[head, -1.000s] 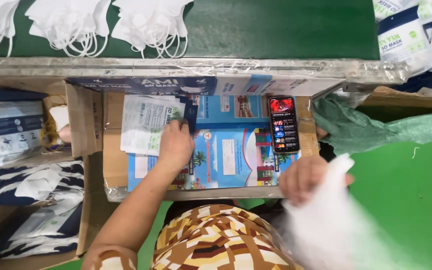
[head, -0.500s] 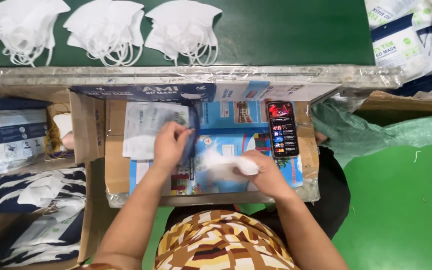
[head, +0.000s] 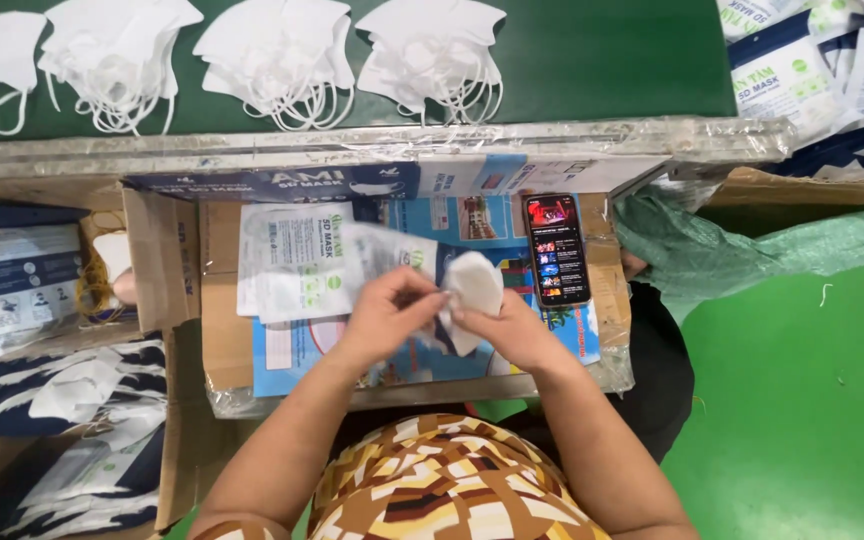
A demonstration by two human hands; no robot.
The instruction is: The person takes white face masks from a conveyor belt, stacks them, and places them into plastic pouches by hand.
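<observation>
**Two hands, one white mask and a clear bag**

I am looking down from the head camera. Both hands meet in the middle, over the surface (head: pixel 242 360) — a flat cardboard top wrapped in plastic with a blue picture sheet on it.

The left hand (head: pixel 387 312) has its grip pressed together on the mouth of a clear plastic bag (head: pixel 377 255). The bag has white and green print and lies out to the left of the hands. The right hand (head: pixel 514 330) pinches a folded white mask (head: pixel 474 285). The mask sits right at the bag's open end, touching both hands. I cannot tell how far in it is.

Just beside the bag, on the left, lies a flat pack of the same kind (head: pixel 292 260). To the right of the hands a phone (head: pixel 556 250) lies on the surface with its screen lit up.

Farther up, past a shiny wrapped edge, there is a green belt (head: pixel 602 60). Piles of white masks (head: pixel 272 55) lie in a row on it. Filled mask packs (head: pixel 787 75) are heaped at the top right.

On the left side there are open cardboard boxes (head: pixel 157 260) with more packs (head: pixel 12 280) and dark blue and white packs (head: pixel 62 390) — all well apart from the hands. A green plastic sheet (head: pixel 712 250) hangs at the right, over a green floor (head: pixel 802 420).
</observation>
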